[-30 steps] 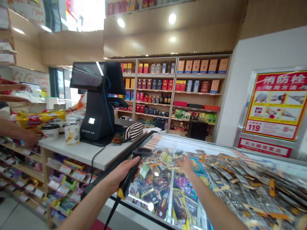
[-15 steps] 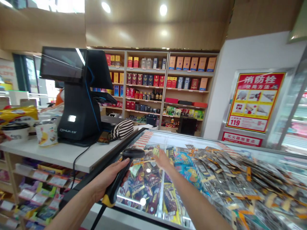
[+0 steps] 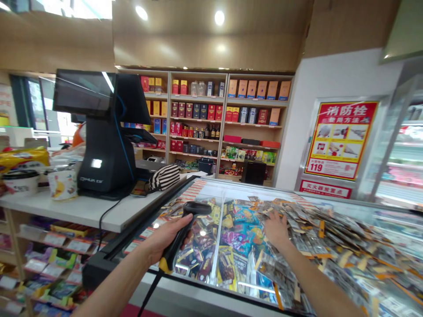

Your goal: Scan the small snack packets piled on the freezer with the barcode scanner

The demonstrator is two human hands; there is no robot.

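Observation:
My left hand [image 3: 172,235] is wrapped round the handle of a black and yellow barcode scanner [image 3: 178,237], with its head tilted over the glass top of a chest freezer [image 3: 216,246]. At the near edge of a heap of small clear and orange packets [image 3: 317,237], my right hand [image 3: 276,230] reaches down with its fingers apart and touching the packets. Nothing shows in its grip. Through the glass, blue ice cream packs [image 3: 246,233] lie to the left of that hand. Its palm side is hidden.
On the left, a white counter [image 3: 109,215] carries a black checkout terminal [image 3: 105,154], a striped pouch [image 3: 165,177], and a lidded cup [image 3: 21,182]. Snack shelves [image 3: 53,264] stand beneath it. The scanner's cable [image 3: 150,293] hangs down in front of the freezer.
My right hand has moved right, from beside the scanner's head to the packet heap. The scanner in my left hand has shifted slightly right, and the view has turned slightly.

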